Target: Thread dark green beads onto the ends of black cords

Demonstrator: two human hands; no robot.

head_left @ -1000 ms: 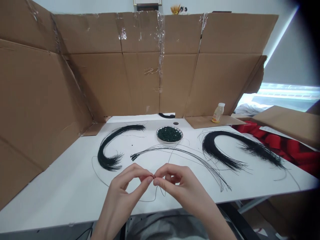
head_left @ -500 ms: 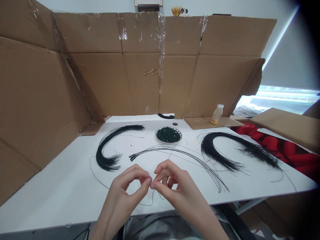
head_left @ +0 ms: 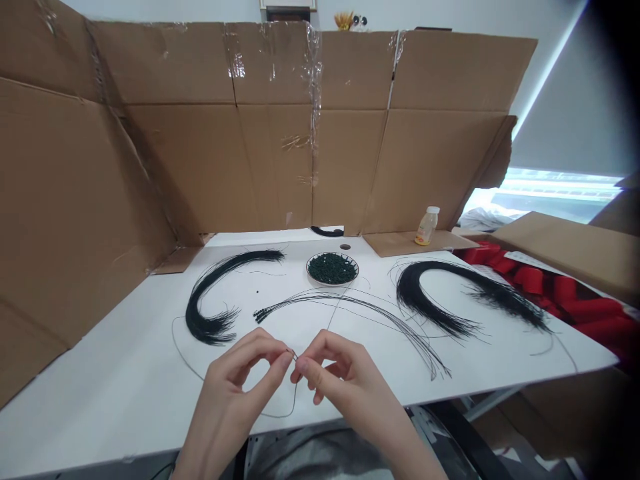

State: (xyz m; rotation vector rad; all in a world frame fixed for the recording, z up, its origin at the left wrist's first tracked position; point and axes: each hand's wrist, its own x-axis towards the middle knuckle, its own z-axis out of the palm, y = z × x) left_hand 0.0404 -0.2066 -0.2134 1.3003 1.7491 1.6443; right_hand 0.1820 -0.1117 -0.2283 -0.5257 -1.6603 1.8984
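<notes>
A thin dark cord (head_left: 295,399) is pinched between my two hands above the front of the white table. My left hand (head_left: 240,383) grips it between thumb and index finger. Close beside it, my right hand (head_left: 345,377) pinches the same cord, and a short stretch shows between the fingertips. Below, the cord hangs in a loop towards the tabletop. Just beyond my hands lies a fan of loose cords (head_left: 350,301) with thick dark tips (head_left: 261,315) at the left end. Behind it, a plate (head_left: 333,285) holds many small dark green pieces (head_left: 333,267).
Curved bundles of black cord lie left (head_left: 197,310) and right (head_left: 413,287) on the table (head_left: 125,393). Cardboard walls (head_left: 270,167) stand behind and left. A small bottle (head_left: 427,227) is at the back right. Red rolls (head_left: 565,290) fill a box beside the table.
My fingertips have drawn slightly apart, with a bit of cord now visible between them. The right index finger has closed onto the thumb. The view has shifted slightly.
</notes>
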